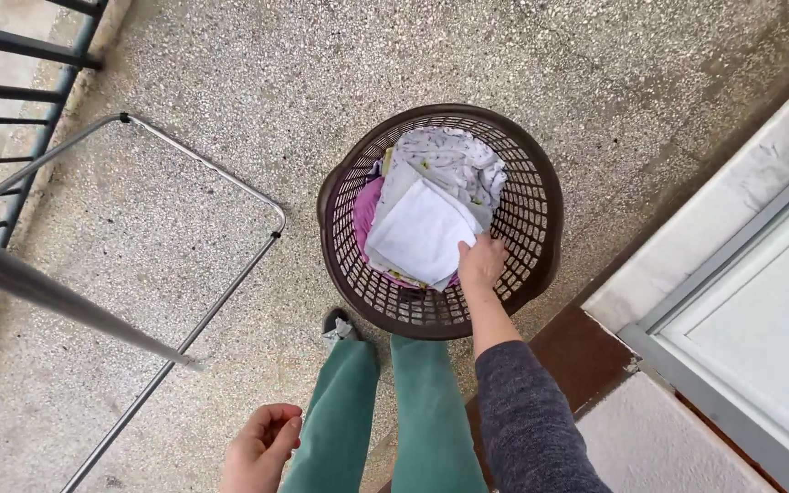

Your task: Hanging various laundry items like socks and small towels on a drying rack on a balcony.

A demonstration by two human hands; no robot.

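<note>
The right hand [480, 262] reaches into the brown laundry basket [533, 196], its grip closing on the white folded cloth [420, 233] at its 10 o'clock. The left hand [260, 447] hangs loosely curled, holding nothing.

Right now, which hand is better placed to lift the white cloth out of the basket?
The right hand: it already reaches into the basket and touches the white cloth. The left hand hangs empty beside the leg, away from the basket.
</note>
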